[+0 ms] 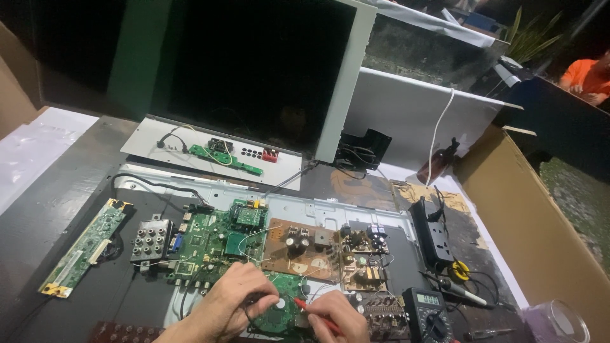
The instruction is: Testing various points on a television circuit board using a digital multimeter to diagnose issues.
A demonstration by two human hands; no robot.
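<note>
My left hand [232, 302] rests over a small round green circuit board [279, 314] near the front edge and seems to pinch a black probe against it. My right hand [337, 317] grips a red test probe [305, 307] whose tip touches the same board. Beyond my hands lie a green main board [213, 244] and a brown power board [314, 251] on a grey metal chassis [318, 209]. A black multimeter [429, 314] sits just right of my right hand.
A long green strip board [82, 248] lies at the left. A black power strip [432, 235] and soldering iron [464, 293] lie at the right. An upright flat screen [254, 70] stands behind, with a cardboard box [540, 222] and a glass [559, 321] at the right. A person in orange [588, 76] sits far right.
</note>
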